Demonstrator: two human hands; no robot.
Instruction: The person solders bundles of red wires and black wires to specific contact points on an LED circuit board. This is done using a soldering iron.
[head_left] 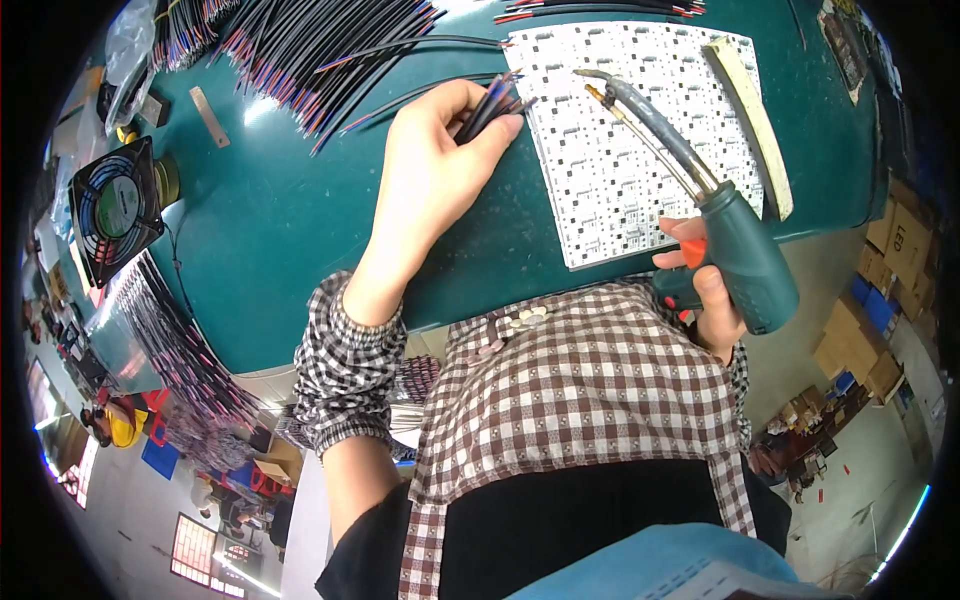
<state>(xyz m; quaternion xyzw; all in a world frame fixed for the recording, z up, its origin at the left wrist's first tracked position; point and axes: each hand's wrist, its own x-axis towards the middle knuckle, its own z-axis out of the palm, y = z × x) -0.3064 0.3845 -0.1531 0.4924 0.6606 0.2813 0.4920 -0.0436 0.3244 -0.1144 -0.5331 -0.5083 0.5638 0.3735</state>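
My left hand (432,170) pinches a small bundle of black wires (492,100) with red and blue ends, resting on the green table (270,230) at the left edge of a white circuit board panel (625,130). My right hand (705,290) grips a green soldering gun (745,255) with an orange trigger. Its long tip (600,92) hovers over the upper middle of the panel, a short way right of the wire ends.
A large heap of black wires (300,45) lies at the table's top left, more wires (600,8) at the top edge. A small fan (115,210) stands at the left. A pale strip (750,120) lies on the panel's right side. Cardboard boxes (890,270) sit at the right.
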